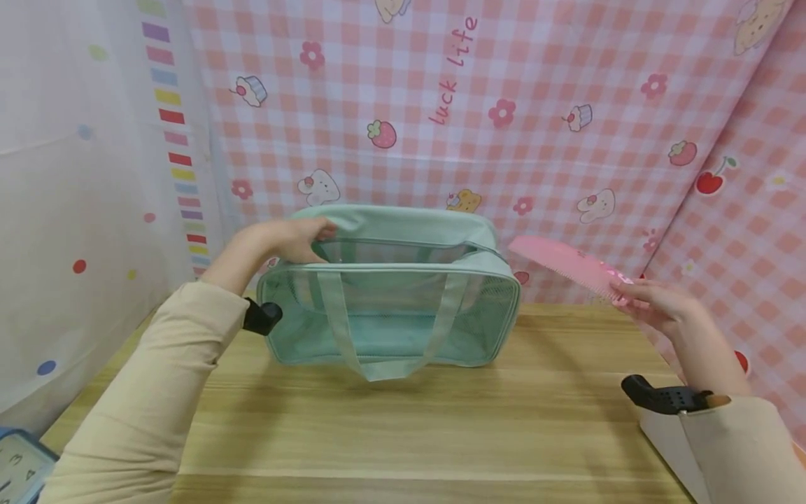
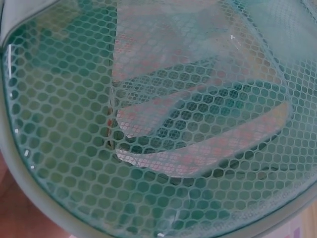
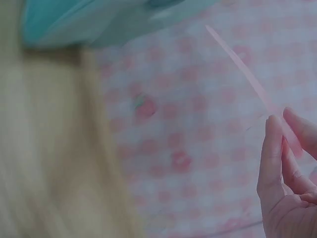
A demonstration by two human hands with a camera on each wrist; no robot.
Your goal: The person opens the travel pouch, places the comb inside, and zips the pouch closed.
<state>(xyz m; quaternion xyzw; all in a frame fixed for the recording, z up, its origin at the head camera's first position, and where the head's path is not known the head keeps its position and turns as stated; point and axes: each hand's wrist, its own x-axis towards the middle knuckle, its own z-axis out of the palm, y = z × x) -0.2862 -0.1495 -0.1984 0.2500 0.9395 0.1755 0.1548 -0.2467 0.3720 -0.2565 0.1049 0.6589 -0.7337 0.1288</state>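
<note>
Left hand [image 1: 297, 238] spread on the mint-green, see-through, mesh-ended bag [image 1: 403, 268]; right hand [image 1: 662, 305] pinches the curved pink plastic comb [image 1: 559, 259]. Advisable: brace the bag wide; angle the comb against snagging.

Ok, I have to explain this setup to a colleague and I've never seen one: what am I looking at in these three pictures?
There's no machine here, just a person's two bare hands. The widest picture comes from a camera worn on the head, looking forward and down. The other two come from cameras on the wrists: the left one shows the bag's mesh up close, the right one the comb nearly edge-on.

A pale green, see-through bag stands on a wooden table. The left hand is at the left end of its top opening. The right hand holds a pink comb by one end, off to the bag's right. Part of a clock shows at lower left.
</note>
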